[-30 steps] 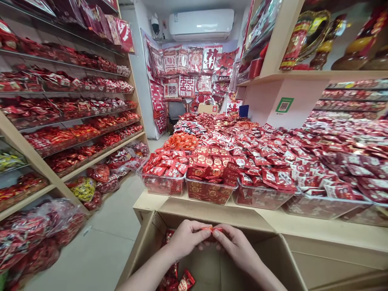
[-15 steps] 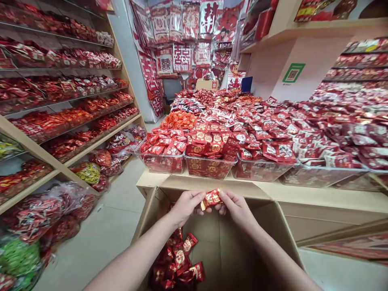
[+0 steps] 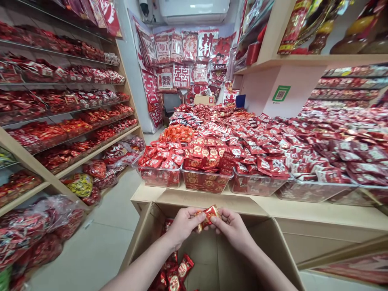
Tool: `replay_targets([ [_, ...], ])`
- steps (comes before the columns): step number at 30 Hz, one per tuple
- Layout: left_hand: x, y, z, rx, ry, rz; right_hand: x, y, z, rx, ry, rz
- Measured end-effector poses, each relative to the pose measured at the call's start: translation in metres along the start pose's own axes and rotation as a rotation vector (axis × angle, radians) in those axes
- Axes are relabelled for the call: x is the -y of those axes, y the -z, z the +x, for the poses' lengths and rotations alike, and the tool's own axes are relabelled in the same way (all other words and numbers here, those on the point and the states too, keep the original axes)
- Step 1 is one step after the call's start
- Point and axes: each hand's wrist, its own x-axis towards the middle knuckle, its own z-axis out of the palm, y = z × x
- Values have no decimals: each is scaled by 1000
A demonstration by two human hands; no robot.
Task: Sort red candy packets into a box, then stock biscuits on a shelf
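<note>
Between both hands, over an open cardboard box [image 3: 280, 246], is a small wrapped candy [image 3: 209, 215] in red and gold foil. My left hand [image 3: 185, 224] pinches its left end between thumb and fingers. At the candy's right end, my right hand [image 3: 230, 226] is closed with the thumb laid on the wrapper. The undersides of the fingers are partly hidden. Below, several loose red wrapped candies [image 3: 182, 268] lie in the left part of the box, partly covered by my left forearm.
Clear plastic bins [image 3: 207, 182] heaped with red packets line the counter [image 3: 257, 199] beyond the box. Shelves [image 3: 68, 99] of red packets stand on the left. Bagged packets [image 3: 39, 230] lie on the floor there. A wooden shelf [image 3: 303, 60] juts out at upper right.
The view has tilted up, so the box and hands appear lower. My right thumb has shifted inward onto the candy's face, and the candy is tilted slightly more. Both hands still hold it.
</note>
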Motion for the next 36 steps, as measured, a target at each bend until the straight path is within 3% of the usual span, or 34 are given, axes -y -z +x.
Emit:
replay_targets([
  [7,-3,2,-1,48,9,-5,2,-2,0,-111,14,15],
  [11,-2,2,-3,47,50,127,-1,0,0,-159,9,-18],
  [19,3,1,-1,-53,43,207,-6,1,1,-151,20,-45],
  [29,2,2,-1,-23,8,248,-6,1,2,-139,39,-111],
  [33,5,2,2,-40,45,226,-5,1,2,-212,71,-118],
  [36,16,5,3,-5,35,400,-1,3,1,-280,73,-88],
])
